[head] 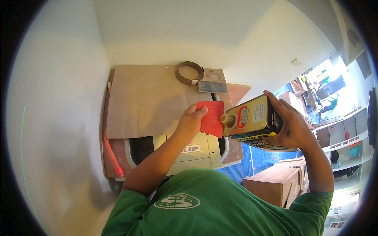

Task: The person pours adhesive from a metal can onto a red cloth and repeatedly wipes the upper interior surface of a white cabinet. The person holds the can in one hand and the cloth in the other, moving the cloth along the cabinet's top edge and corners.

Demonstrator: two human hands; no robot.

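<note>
My left hand (pixel 191 123) grips a thin red rectangular sheet (pixel 213 118), thumb on its upper face. Its material is hard to tell; it may be a plastic spreader. In my right hand (pixel 291 126) is a rectangular metal can (pixel 255 110) with a gold top, a dark printed side and a red handle (pixel 242 116). The can is tilted towards the left. Its uncapped-looking spout (pixel 226 119) is at the right edge of the red sheet; whether they touch is unclear. I cannot see any liquid coming out. Below both hands lies a brown cardboard sheet (pixel 141 106).
A coil of brown edge banding (pixel 180 79) and a small board (pixel 213 86) lie at the back. An orange-red tube (pixel 110 150) runs along the left. Cream panels (pixel 189 165) show nearer me. Blue sheeting (pixel 236 166) and a wooden box (pixel 265 178) are right; a person (pixel 331 104) is far off.
</note>
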